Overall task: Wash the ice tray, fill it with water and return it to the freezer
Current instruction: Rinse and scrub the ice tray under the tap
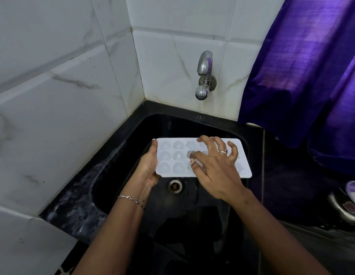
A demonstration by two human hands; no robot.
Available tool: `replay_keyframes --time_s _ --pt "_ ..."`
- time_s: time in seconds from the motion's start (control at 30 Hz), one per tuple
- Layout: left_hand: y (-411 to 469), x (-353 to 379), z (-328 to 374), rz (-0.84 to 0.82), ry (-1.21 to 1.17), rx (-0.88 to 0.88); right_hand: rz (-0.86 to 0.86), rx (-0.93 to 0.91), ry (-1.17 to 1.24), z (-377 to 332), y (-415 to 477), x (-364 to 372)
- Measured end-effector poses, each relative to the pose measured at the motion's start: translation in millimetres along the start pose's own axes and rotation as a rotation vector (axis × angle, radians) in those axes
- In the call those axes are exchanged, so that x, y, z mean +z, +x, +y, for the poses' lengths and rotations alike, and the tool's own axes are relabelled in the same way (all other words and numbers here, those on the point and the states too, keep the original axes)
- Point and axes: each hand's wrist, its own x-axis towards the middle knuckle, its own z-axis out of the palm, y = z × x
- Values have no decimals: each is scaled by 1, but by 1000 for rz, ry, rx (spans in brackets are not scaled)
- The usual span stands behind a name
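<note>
While the left hand (149, 167) grips the ice tray (245, 170), the right hand (216, 169), fingers (222, 146) spread, touches its top face.

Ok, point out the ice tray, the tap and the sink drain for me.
ice tray (178, 155): head view, on a bare moulded cavity near its left end.
tap (205, 62): head view, on the curved metal spout.
sink drain (175, 186): head view, on the strainer's middle.
</note>
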Motion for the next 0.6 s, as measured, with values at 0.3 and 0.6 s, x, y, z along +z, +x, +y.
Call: replay_keyframes --time_s 0.3,0.6 --pt "-6 9 -2 16 33 -3 -22 -112 -68 -21 9 -2" --pt "-7 0 -3 26 12 -11 -80 -161 0 -20 12 6"
